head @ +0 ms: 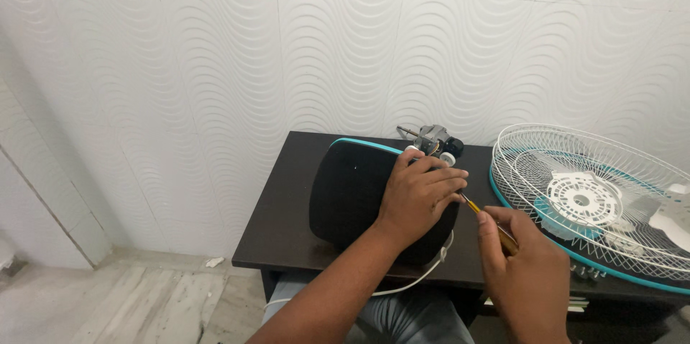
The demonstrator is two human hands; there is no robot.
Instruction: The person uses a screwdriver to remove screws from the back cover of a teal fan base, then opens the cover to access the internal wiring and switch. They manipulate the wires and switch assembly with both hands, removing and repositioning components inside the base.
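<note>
Item 1. Black fan housing point(352, 196), rounded, with a teal rim along its upper edge. It lies flat on the dark counter point(287, 232), near the front edge. The left hand point(419, 196) is spread palm-down across its right half, fingers lightly curled over the top. I judge that this pins the housing steady against the push of the tool.

Item 2. Screwdriver point(489, 222), thin yellow shaft. The right hand point(521, 265) is closed around the handle, thumb laid along the top, and the handle is mostly hidden. The shaft slants toward 10 o'clock, and its tip disappears under the left fingertips at the housing's right edge. The slant suggests a fastener on that side, though none is visible.

Item 3. Small grey motor point(433, 140) with black and white knobs, at 12 o'clock from the left hand, just beyond the housing.

Item 4. White wire fan guard point(611, 171) with teal ring, at 2 o'clock from the right hand, lying flat on the counter's right end, apart from the housing.

Item 5. White cord point(420, 277), hanging off the counter's front edge below the housing.
</note>
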